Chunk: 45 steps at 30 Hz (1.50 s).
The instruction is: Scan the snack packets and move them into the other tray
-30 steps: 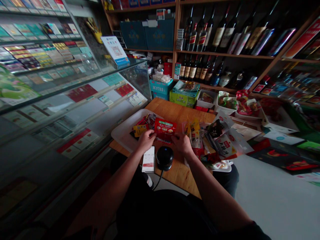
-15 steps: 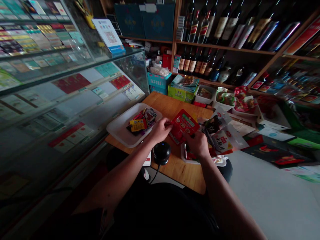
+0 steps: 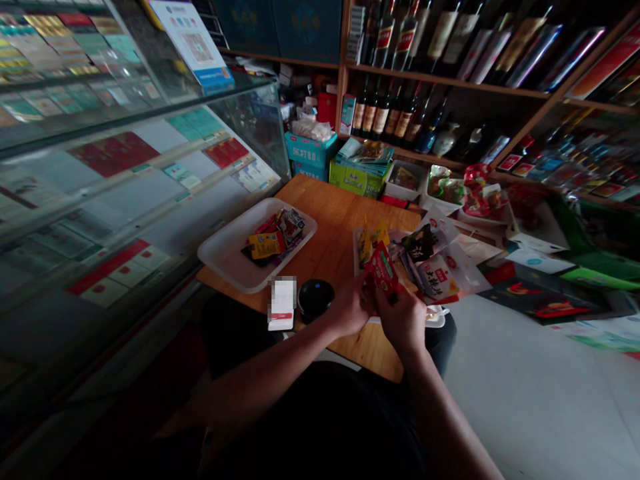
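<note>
Both hands grip a small red snack packet point(image 3: 383, 269), held tilted above the tray on the right. My left hand point(image 3: 352, 307) is closed on its lower left side, while my right hand point(image 3: 404, 320) pinches its lower right side. Fingertips partly hide behind the packet and each other. Under and behind the hands lies a white tray point(image 3: 357, 245) filled with snack packets, among them a yellow packet point(image 3: 374, 233), a dark packet point(image 3: 421, 245) and a white-and-red packet point(image 3: 440, 277). Another white tray point(image 3: 220, 259), to the left, holds several packets, a yellow one point(image 3: 266, 245) among them.
A phone point(image 3: 283, 303) and a black round device point(image 3: 315, 298) lie near the front edge of the wooden table point(image 3: 333, 217). A glass display case point(image 3: 150, 193) stands along the left. Behind are boxes of snacks point(image 3: 357, 179) and shelves of bottles point(image 3: 385, 107).
My left hand has moved right, close to my right hand, and the red packet has come with them, lower and turned more edge-on. The view has shifted slightly.
</note>
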Each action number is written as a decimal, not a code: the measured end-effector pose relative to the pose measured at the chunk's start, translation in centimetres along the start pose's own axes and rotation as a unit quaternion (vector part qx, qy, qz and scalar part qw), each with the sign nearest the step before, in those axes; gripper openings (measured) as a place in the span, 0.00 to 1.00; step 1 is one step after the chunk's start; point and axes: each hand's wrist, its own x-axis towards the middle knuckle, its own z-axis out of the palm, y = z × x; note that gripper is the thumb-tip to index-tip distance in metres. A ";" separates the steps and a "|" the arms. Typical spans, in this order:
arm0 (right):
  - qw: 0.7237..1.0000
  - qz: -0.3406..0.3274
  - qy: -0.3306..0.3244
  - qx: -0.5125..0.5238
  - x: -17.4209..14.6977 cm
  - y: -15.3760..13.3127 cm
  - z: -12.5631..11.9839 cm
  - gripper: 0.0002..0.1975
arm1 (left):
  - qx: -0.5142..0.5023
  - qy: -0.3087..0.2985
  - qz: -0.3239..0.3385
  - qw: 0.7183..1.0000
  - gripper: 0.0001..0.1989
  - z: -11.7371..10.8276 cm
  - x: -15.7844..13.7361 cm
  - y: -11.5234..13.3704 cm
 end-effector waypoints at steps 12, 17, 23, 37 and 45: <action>1.000 0.006 -0.020 -0.020 -0.4 0.0 0.8 0.12 | -0.054 0.012 -0.037 0.998 0.32 1.4 -1.5 -0.4; 1.000 -0.014 -0.008 -0.023 -0.8 -0.9 0.0 0.11 | -0.075 0.024 -0.026 0.997 0.31 2.0 -2.2 -0.9; 1.000 -0.013 -0.001 -0.020 -1.2 -1.1 0.4 0.10 | -0.153 0.035 -0.035 0.987 0.32 2.5 -1.8 -2.5; 1.000 -0.005 -0.016 -0.006 -1.4 -1.0 0.6 0.11 | -0.318 -0.015 -0.103 0.942 0.32 1.3 -0.6 -1.8; 0.992 0.020 -0.106 -0.065 -0.3 1.2 3.5 0.13 | -0.152 0.028 -0.072 0.985 0.34 1.9 -2.2 -1.2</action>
